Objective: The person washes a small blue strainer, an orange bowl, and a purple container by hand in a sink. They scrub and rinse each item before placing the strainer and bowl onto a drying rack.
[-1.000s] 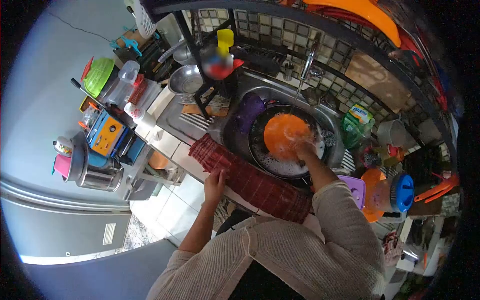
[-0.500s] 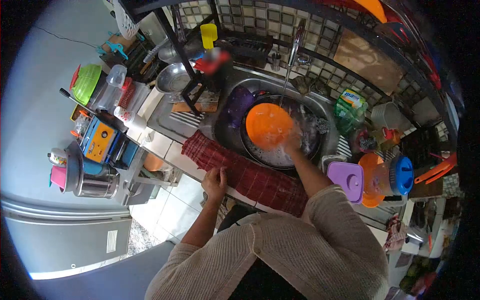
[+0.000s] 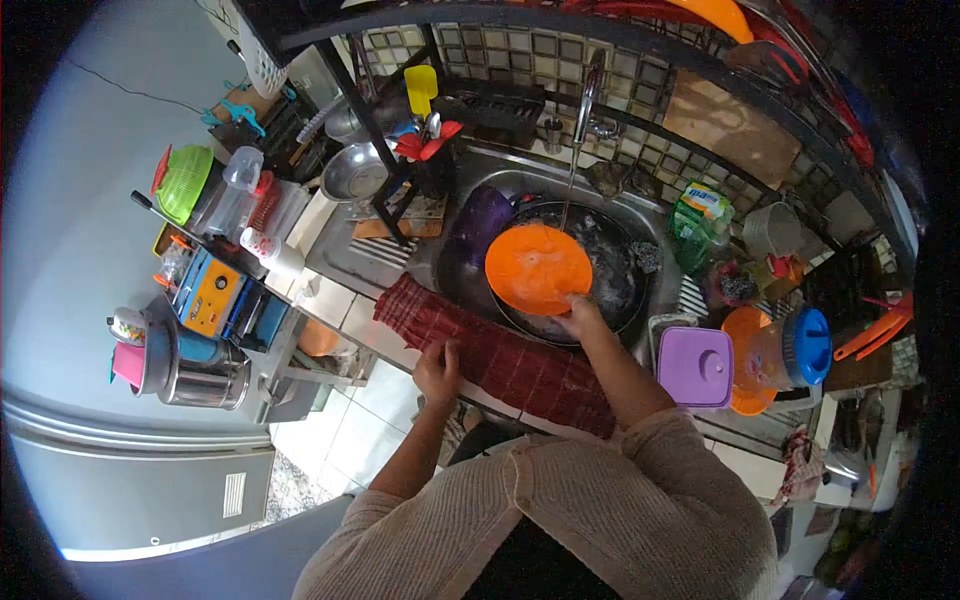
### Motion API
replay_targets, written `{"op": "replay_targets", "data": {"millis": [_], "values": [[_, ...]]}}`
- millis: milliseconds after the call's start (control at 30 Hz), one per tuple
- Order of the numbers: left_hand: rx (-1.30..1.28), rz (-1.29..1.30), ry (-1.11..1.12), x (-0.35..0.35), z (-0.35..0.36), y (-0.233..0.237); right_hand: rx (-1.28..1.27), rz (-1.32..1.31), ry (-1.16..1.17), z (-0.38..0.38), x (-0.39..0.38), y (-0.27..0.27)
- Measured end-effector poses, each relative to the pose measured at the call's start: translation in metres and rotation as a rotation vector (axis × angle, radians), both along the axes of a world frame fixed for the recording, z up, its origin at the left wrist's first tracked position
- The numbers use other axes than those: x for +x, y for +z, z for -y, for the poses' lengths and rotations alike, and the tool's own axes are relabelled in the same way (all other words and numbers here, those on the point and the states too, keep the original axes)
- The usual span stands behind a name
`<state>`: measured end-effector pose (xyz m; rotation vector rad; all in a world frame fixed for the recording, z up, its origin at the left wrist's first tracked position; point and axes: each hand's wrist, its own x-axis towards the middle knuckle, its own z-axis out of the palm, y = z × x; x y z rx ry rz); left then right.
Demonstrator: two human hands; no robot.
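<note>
My right hand (image 3: pixel 580 316) grips the near edge of a round orange plate (image 3: pixel 536 267) and holds it over a black pan (image 3: pixel 615 275) of soapy water in the steel sink (image 3: pixel 520 186). A thin stream of water runs from the tap (image 3: pixel 588 92) down near the plate. My left hand (image 3: pixel 438 370) rests on a red checked cloth (image 3: pixel 490 355) spread along the counter's front edge, fingers curled on it.
A purple lid (image 3: pixel 694 366), an orange jar with a blue cap (image 3: pixel 785 355) and a green soap bottle (image 3: pixel 698 228) stand right of the sink. Left are a steel bowl (image 3: pixel 354 174), a blue-orange appliance (image 3: pixel 213 290) and a steel pot (image 3: pixel 185 365). A dish rack hangs overhead.
The orange plate has been lifted and drawn nearer and to the left, out of the suds. My right hand moved from its far right edge to its near edge. The left hand stayed put.
</note>
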<state>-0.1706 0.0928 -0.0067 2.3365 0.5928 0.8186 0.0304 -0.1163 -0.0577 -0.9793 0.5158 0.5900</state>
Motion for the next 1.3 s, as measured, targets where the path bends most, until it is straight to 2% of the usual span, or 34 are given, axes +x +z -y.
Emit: {"op": "replay_targets", "data": {"millis": [67, 100, 167, 233, 300, 333, 400, 467, 500, 533, 567, 600, 633, 667, 700, 767, 800, 867, 900, 967, 1000, 1067, 1100, 1167, 1200, 1233, 1300], "values": [[-0.465, -0.028, -0.003, 0.006, -0.007, -0.003, -0.001, 0.072, -0.074, 0.005, -0.005, 0.011], [-0.462, -0.03, -0.01, 0.011, -0.005, 0.001, 0.001, 0.072, -0.081, 0.009, -0.002, 0.009], [-0.579, 0.183, -0.203, 0.029, 0.007, 0.016, 0.087, 0.1, -0.021, 0.022, 0.01, -0.005], [-0.597, 0.239, -0.332, 0.056, 0.022, 0.027, 0.144, 0.087, -0.059, 0.027, -0.005, 0.039], [-0.848, 0.057, -0.548, 0.09, 0.024, 0.014, -0.216, 0.175, -0.032, 0.03, -0.013, 0.068], [-1.136, -0.073, -0.499, 0.105, 0.032, 0.022, -0.218, 0.177, -0.035, 0.037, -0.009, 0.065], [-1.419, -0.209, -0.44, 0.135, 0.048, 0.039, -0.341, 0.561, 0.111, 0.052, -0.001, 0.059], [-1.728, -0.437, -0.198, 0.162, 0.061, 0.054, -0.359, 0.584, 0.067, 0.057, 0.005, 0.07], [-1.727, -0.437, -0.2, 0.175, 0.063, 0.048, -0.376, 0.608, 0.022, 0.06, 0.007, 0.082], [-1.938, -0.392, -0.117, 0.188, 0.062, 0.032, -0.377, 0.6, 0.025, 0.062, 0.004, 0.111], [-2.146, -0.338, -0.027, 0.197, 0.061, 0.017, -0.378, 0.603, 0.025, 0.064, 0.01, 0.11], [-2.149, -0.333, -0.031, 0.201, 0.061, 0.005, -0.267, 0.587, 0.024, 0.068, 0.019, 0.107], [-2.232, -0.181, -0.345, 0.204, 0.061, -0.005, -0.157, 0.57, 0.026, 0.073, 0.026, 0.107], [-2.276, -0.017, -0.667, 0.207, 0.06, -0.015, -0.204, 0.548, 0.061, 0.076, 0.033, 0.107], [-2.274, -0.008, -0.669, 0.209, 0.059, -0.02, -0.203, 0.553, 0.067, 0.079, 0.047, 0.098], [-1.892, -0.17, -0.738, 0.209, 0.054, -0.025, -0.486, 0.887, -0.004, 0.075, 0.083, 0.067], [-1.891, -0.166, -0.732, 0.205, 0.053, -0.022, -0.482, 0.887, 0.001, 0.07, 0.087, 0.074], [-1.707, -0.198, -0.512, 0.196, 0.053, -0.004, -1.348, 1.254, -0.281, 0.054, 0.093, 0.096], [-1.703, -0.191, -0.509, 0.192, 0.054, 0.005, -1.341, 1.259, -0.28, 0.039, 0.107, 0.093], [-1.559, -0.217, -0.509, 0.18, 0.055, 0.012, -0.715, 1.101, 0.177, 0.002, 0.137, 0.075], [-1.558, -0.216, -0.497, 0.177, 0.052, 0.01, -0.707, 1.098, 0.185, -0.016, 0.141, 0.086], [-1.476, -0.23, -0.598, 0.17, 0.046, 0.005, -0.377, 0.698, 0.34, -0.048, 0.142, 0.118], [-1.474, -0.225, -0.589, 0.167, 0.045, 0.004, -0.371, 0.698, 0.348, -0.057, 0.147, 0.121], [-1.426, -0.171, -0.526, 0.161, 0.043, 0.005, -0.133, 0.628, 0.378, -0.073, 0.156, 0.126], [-1.424, -0.166, -0.519, 0.16, 0.04, 0.012, -0.24, 0.601, 0.465, -0.07, 0.146, 0.154], [-1.399, -0.176, -0.519, 0.158, 0.039, 0.024, -0.236, 0.601, 0.47, -0.071, 0.149, 0.158], [-1.378, -0.186, -0.518, 0.154, 0.038, 0.047, -0.589, 0.778, 0.613, -0.068, 0.153, 0.165]]}}
